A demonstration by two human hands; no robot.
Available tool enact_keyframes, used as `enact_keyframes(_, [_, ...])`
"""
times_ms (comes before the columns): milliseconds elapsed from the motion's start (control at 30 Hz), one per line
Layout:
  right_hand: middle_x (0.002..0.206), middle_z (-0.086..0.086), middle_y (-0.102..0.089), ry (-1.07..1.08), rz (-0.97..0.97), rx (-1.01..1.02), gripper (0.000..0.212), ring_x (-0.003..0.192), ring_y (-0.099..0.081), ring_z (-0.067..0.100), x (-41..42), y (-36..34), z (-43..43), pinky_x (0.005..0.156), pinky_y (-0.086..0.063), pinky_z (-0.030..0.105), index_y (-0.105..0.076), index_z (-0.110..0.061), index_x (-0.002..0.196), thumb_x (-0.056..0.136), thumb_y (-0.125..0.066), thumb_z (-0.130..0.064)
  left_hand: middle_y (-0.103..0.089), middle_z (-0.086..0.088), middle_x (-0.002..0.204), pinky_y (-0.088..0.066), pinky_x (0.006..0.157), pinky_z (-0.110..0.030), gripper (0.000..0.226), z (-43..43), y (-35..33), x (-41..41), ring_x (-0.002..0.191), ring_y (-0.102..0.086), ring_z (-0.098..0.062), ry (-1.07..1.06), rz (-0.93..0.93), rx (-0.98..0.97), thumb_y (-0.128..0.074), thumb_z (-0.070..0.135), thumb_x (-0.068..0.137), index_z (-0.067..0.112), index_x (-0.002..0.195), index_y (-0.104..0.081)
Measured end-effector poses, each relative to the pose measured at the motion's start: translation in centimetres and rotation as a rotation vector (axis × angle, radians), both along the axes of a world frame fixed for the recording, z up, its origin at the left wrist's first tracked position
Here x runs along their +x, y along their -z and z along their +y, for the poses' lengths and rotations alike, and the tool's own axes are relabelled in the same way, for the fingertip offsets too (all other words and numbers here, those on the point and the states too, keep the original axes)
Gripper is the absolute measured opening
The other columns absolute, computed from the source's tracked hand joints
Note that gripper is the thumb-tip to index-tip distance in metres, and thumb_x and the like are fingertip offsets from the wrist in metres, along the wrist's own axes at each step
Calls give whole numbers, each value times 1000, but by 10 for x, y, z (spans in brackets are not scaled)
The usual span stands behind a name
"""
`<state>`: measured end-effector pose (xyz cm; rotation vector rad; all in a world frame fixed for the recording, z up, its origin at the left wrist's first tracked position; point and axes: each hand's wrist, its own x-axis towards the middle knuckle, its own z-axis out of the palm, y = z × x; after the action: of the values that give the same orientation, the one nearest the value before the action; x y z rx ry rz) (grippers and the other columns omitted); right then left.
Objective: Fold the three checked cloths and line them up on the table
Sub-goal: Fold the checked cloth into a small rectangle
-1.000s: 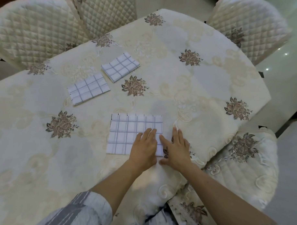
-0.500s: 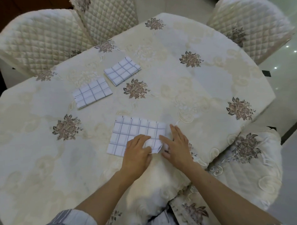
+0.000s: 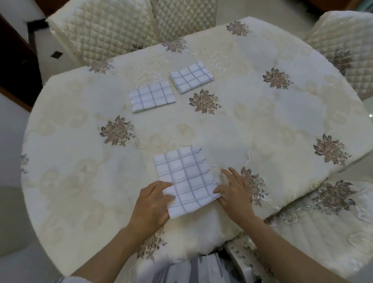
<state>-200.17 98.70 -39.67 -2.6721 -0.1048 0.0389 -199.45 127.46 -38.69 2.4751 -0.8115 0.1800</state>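
Head view: white checked cloth with blue-grey lines, half-folded, near the 6 o'clock edge of the cream embroidered table, long axis about 12 to 6 o'clock. Left hand at its 8 o'clock, gripping the near-left edge; right hand at 4 o'clock, flat, fingers straight, thumb touching the edge. Left folded checked cloth and right folded checked cloth well apart, towards 12 o'clock.

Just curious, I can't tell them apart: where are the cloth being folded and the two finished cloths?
Cloth being folded [image 3: 182,175], head view, middle of its checked top.
Left finished cloth [image 3: 152,97], head view, its centre.
Right finished cloth [image 3: 191,78], head view, its centre.
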Motion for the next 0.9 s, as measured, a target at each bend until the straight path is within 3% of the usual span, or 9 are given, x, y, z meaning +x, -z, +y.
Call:
enact_keyframes(167, [142,10,-48,-94,2,27,24,141,-29,33,-13,0,12,107,-32,58,-68,-31,80,70,-76,-11,-54,-10,134,-41,90,-41,44,21,19,-1,120,-49,-30,-233,151,122,-75,28,73,18,114,-65])
enact_keyframes(267, [141,10,-49,-112,-14,40,27,140,-31,34,-17,0,13,105,-34,58,-65,-32,81,70,-78,-11,-55,-11,133,-38,89,-39,34,26,22,3,119,-48,-31,-272,165,115,-71,30,78,20,110,-67])
enact_keyframes(433, [141,8,-50,-95,-48,50,9,139,-33,32,-17,0,12,104,-37,56,-66,-31,82,79,-69,-22,-60,-12,125,-39,85,-39,26,27,25,8,116,-49,-33,-264,151,84,-82,20,73,23,98,-74])
enact_keyframes(500, [143,8,-47,-88,-47,41,12,140,-32,32,-15,4,10,104,-36,55,-65,-32,86,79,-70,-23,-60,-11,123,-39,83,-39,23,26,23,12,115,-50,-32,-270,156,76,-84,19,72,23,93,-75])
enact_keyframes(633, [152,9,-32,-47,23,-40,34,144,-23,31,-9,10,6,113,-28,51,-60,-38,110,80,-61,-55,-60,-10,124,-42,82,-41,21,24,22,17,118,-48,-32,-298,204,56,-84,14,69,23,86,-75])
enact_keyframes(700, [153,11,-30,-54,63,-72,40,144,-22,32,-3,8,5,115,-24,50,-58,-38,113,80,-61,-61,-60,-9,125,-43,81,-41,21,25,23,17,118,-48,-32,-305,225,43,-83,13,70,24,85,-74])
enact_keyframes(800, [155,14,-26,-55,120,-98,52,144,-21,36,2,1,7,112,-26,53,-53,-40,120,74,-76,-31,-59,-7,126,-39,80,-38,22,25,21,19,118,-48,-31,-324,247,29,-81,10,71,27,83,-74])
enact_keyframes(900, [157,14,-24,-45,160,-75,56,144,-20,38,6,-4,7,110,-27,56,-56,-39,121,77,-74,-10,-60,-4,126,-39,80,-38,16,24,21,20,118,-48,-29,-344,261,5,-70,15,75,29,82,-73])
